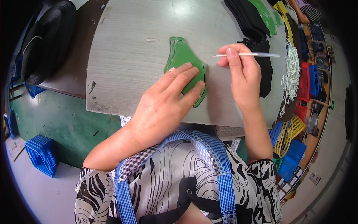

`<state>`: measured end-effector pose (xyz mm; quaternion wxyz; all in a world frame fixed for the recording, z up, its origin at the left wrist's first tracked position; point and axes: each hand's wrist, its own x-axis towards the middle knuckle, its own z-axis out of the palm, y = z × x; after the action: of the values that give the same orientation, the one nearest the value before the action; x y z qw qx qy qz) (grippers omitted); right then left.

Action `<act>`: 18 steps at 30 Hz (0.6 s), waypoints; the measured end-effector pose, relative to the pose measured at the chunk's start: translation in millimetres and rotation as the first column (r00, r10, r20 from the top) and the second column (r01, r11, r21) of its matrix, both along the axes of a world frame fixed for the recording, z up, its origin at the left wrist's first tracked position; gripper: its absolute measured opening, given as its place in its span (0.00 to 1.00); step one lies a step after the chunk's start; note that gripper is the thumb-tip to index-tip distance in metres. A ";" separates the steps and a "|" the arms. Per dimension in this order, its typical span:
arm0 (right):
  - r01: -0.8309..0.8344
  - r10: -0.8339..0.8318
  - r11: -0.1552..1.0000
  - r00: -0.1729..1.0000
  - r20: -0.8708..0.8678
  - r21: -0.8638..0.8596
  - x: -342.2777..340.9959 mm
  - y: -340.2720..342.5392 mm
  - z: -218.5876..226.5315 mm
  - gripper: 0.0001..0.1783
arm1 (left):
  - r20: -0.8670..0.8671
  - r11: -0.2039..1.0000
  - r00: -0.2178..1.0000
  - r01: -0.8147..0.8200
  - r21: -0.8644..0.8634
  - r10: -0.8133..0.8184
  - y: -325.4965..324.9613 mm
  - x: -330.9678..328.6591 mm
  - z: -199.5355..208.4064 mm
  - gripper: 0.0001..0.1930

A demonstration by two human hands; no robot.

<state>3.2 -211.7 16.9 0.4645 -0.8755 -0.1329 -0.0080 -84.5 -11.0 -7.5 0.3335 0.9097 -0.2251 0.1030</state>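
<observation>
A flat green template (pixel 179 56) with dark slots along its edges lies near the middle of the grey table. My left hand (pixel 169 91) rests on its lower part, fingers stretched out and pressing it to the surface. To the right, my right hand (pixel 244 72) pinches a thin white pen refill (pixel 257 55) between thumb and fingers. The refill's tip points left toward the template, apart from it and above the table. What lies under the template is hidden.
Stacked black fabric pieces (pixel 263 48) lie along the table's right side, with green sheets (pixel 264 15) behind them. A bundle of white cords (pixel 292 71) hangs at the right edge. A large black roll (pixel 48 41) stands at left; a blue crate (pixel 41 154) sits on the floor.
</observation>
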 end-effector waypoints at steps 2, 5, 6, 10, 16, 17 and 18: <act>0.007 -0.007 1.000 1.000 -0.008 0.020 -13.2 -11.3 -5.4 0.18 | 0.011 1.000 1.000 0.006 0.003 -0.006 -0.5 1.2 -1.6 0.20; -0.028 0.025 0.998 0.998 0.056 0.060 -25.7 -13.3 -12.0 0.16 | 0.019 1.000 1.000 0.014 0.010 -0.014 -2.6 3.9 -0.9 0.20; -0.024 0.020 0.998 0.998 0.054 0.063 -26.5 -11.9 -13.8 0.16 | 0.017 1.000 1.000 0.014 0.015 -0.014 -2.6 3.4 -1.1 0.20; -0.042 0.048 0.998 0.989 0.140 -0.046 -22.4 -2.2 -14.5 0.12 | 0.020 1.000 1.000 0.017 0.019 -0.017 -5.7 2.6 -1.7 0.19; -0.120 0.223 0.935 0.930 0.292 -0.333 -47.5 -0.7 -5.2 0.06 | 0.010 0.999 1.000 0.001 0.049 -0.001 -2.8 2.9 0.3 0.22; -0.135 0.244 0.931 0.921 0.304 -0.340 -57.1 0.5 -5.7 0.07 | 0.012 0.999 1.000 0.002 0.045 -0.002 -1.9 4.8 0.4 0.22; -0.164 0.260 0.932 0.925 0.279 -0.324 -67.3 -0.1 -1.1 0.08 | 0.006 0.998 1.000 0.012 0.067 -0.012 -1.1 6.3 2.8 0.22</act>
<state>-64.1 -211.8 15.8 0.2997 -0.9022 -0.3003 -0.0778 -78.2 -12.1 -4.6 0.3025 0.9187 -0.2350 0.0964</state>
